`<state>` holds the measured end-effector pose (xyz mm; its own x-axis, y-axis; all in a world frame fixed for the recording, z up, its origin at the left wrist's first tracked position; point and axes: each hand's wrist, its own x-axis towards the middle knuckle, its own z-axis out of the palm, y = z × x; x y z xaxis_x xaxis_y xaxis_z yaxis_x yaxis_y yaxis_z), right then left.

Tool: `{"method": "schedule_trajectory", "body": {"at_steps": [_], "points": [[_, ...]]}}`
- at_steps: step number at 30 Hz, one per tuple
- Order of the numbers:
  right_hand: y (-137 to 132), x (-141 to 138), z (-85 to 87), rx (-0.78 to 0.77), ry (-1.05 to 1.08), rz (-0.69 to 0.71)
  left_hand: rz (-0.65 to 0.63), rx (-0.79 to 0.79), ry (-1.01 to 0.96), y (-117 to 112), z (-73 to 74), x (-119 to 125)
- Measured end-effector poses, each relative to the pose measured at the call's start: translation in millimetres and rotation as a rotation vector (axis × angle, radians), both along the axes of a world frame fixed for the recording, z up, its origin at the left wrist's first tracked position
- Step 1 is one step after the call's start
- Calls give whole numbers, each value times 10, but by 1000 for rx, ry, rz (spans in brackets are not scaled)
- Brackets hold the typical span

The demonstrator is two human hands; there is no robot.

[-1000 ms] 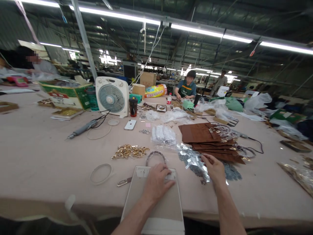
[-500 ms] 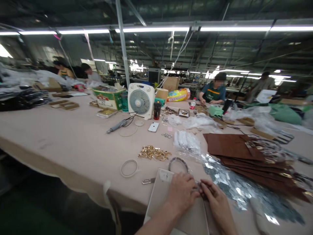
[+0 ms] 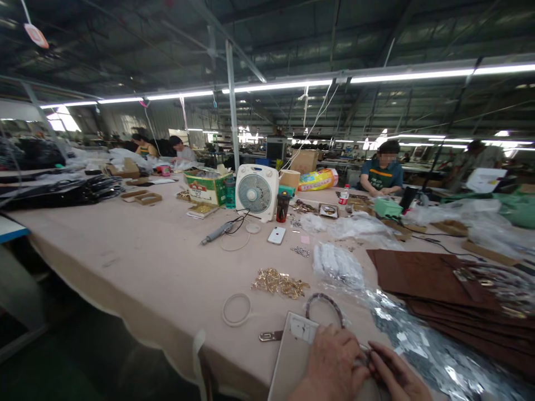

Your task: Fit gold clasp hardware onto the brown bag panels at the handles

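Note:
A beige, flat bag-like piece (image 3: 279, 365) lies at the table's front edge, with a dark patterned loop handle (image 3: 325, 296) at its far end. From its left side juts a brown strap with a metal fitting (image 3: 271, 336). My left hand (image 3: 334, 359) rests over the piece, fingers curled and closed. Beside it, my right hand (image 3: 395, 372) is closed in a pinch, its fingertips meeting those of the left. Something small and dark shows between the fingertips, but its kind is hidden.
Gold metal hardware (image 3: 279, 283) lies in a pile beyond the piece, near a roll of tape (image 3: 236, 309). To the right are silvery plastic-wrapped pieces (image 3: 422, 340) and stacked brown panels (image 3: 418, 278). A fan (image 3: 256, 192), a phone (image 3: 276, 235) and a co-worker (image 3: 382, 170) are farther back.
The view has shifted, so everything sits lower and farther right in the picture. Both hands stay together at the beige piece, fingers still closed.

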<state>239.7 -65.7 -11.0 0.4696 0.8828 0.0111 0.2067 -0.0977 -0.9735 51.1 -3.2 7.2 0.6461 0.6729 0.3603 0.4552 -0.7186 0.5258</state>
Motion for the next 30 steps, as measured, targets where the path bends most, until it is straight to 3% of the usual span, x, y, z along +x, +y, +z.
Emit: {"method": "schedule_trajectory", "body": {"at_steps": [5,11,19,30], "points": [[-99,-72,16,67,129,-89,-36,4,-37,14,63,-31],[-119,-50,31,213,400,-49,-56,-30,-112,72,81,5],[-136,-111,179,72,94,155,-47,-24,-99,52,119,5],[-49,-208,140,38,-3,176,-50,-19,-90,69,124,-4]]}}
